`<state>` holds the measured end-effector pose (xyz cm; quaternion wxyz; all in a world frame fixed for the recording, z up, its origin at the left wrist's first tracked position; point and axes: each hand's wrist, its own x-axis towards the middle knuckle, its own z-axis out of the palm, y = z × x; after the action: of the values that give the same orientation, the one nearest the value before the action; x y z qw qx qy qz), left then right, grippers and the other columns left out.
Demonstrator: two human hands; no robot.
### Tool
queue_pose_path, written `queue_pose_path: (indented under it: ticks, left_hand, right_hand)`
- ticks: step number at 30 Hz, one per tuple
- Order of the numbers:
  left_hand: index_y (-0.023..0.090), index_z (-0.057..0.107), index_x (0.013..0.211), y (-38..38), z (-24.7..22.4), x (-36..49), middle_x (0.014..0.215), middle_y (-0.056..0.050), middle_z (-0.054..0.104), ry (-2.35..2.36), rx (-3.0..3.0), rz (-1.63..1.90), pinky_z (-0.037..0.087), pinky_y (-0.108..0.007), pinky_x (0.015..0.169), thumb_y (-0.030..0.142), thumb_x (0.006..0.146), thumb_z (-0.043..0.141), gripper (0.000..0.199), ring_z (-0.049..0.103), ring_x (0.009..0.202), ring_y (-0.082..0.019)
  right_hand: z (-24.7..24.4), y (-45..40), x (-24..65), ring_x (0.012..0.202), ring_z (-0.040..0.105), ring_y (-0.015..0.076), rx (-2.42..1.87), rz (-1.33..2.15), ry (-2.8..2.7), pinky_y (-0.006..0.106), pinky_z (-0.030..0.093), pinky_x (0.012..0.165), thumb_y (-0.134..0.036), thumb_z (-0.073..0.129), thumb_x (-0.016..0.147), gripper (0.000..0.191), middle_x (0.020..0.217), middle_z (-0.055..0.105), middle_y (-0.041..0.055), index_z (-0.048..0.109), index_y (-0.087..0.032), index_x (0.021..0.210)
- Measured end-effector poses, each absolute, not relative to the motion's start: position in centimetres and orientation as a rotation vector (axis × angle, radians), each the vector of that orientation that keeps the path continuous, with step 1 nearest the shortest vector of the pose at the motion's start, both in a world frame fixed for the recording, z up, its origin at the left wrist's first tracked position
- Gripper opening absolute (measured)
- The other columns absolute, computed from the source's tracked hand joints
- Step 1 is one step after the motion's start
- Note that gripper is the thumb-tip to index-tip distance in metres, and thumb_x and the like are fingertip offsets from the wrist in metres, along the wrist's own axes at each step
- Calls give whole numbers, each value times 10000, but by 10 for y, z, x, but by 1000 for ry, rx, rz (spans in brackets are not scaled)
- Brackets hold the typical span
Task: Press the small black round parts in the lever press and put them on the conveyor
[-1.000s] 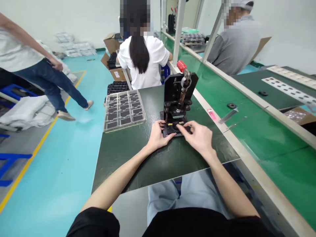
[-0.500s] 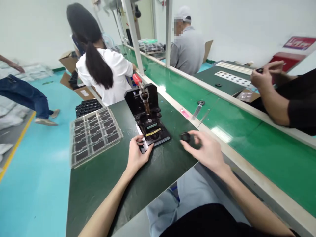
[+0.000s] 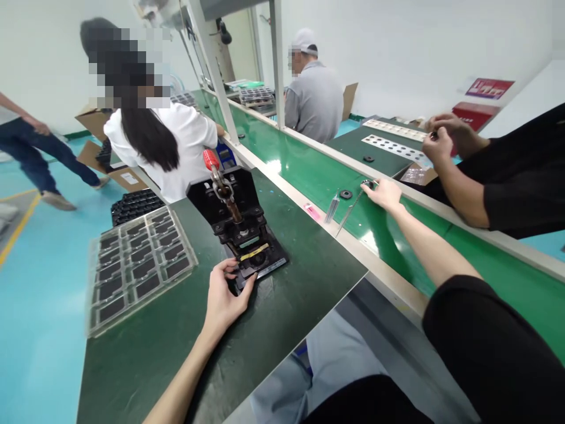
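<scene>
My left hand (image 3: 227,294) is at the near left corner of a black toggle-clamp fixture (image 3: 253,250) with a red handle tip. Its thumb and fingers are closed on a thin, glossy dark plate (image 3: 238,281) against the fixture's base; the fingers partly hide it. Over the green conveyor belt (image 3: 304,168), my right hand (image 3: 385,193) reaches out with its fingertips closed on a small black round part (image 3: 366,185). A black ring (image 3: 345,194) lies on the belt to the left of that hand.
A clear tray (image 3: 141,265) of flat black pieces lies on the green table (image 3: 176,353), left of the fixture. Thin clear strips (image 3: 332,207) and a pink slip (image 3: 312,211) are by the belt's edge. Across the belt, another person's hands (image 3: 441,138) hold a small dark part.
My right hand has moved from beside the fixture out over the belt, carrying the black round part. My left hand stays at the fixture's corner. The camera view has shifted.
</scene>
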<state>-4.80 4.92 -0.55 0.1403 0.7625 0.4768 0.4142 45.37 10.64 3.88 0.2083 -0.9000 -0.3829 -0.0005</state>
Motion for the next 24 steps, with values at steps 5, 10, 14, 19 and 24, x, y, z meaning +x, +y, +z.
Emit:
queue_pose_path:
  ticks: [5,10,14,19,24]
  left_hand:
    - [194,537,1162,47,-4,-48,1078,-107,644,1361,2282,1210,596,-375,727,427,869,725,419,654,926,-249]
    - [205,537,1123,49,-6,-47,1077,-103,638,1328,2340,1226,586,-359,706,397,881,716,357,642,915,-244]
    - [203,530,1125,48,-5,-46,1127,-123,629,1315,2389,1208,575,-360,699,374,895,699,333,631,959,-255]
    - [198,544,1128,29,7,-37,1202,-153,588,1458,2429,1309,564,-468,854,323,881,715,325,592,1114,-315]
    - [234,542,1143,2,15,-20,1040,-83,668,1046,2509,1271,579,-395,802,164,911,634,260,666,958,-242]
  right_hand:
    - [23,115,442,1124,649,328,-2362,20,-1142,426,497,955,-510,609,908,480,1155,728,157,712,-164,1225]
    - [7,93,432,1005,670,301,-2193,112,-1254,398,508,889,-544,744,786,422,1041,739,117,764,-192,1019]
    - [11,85,424,760,638,224,-2129,104,-1213,346,501,753,-508,700,812,355,898,727,102,721,-163,889]
    - [35,23,397,693,582,196,-1957,-196,-1255,329,460,687,-495,620,874,326,822,696,79,697,-178,882]
    - [43,-83,317,559,596,160,-1739,-491,-1513,301,429,578,-340,628,949,161,637,633,6,724,-216,913]
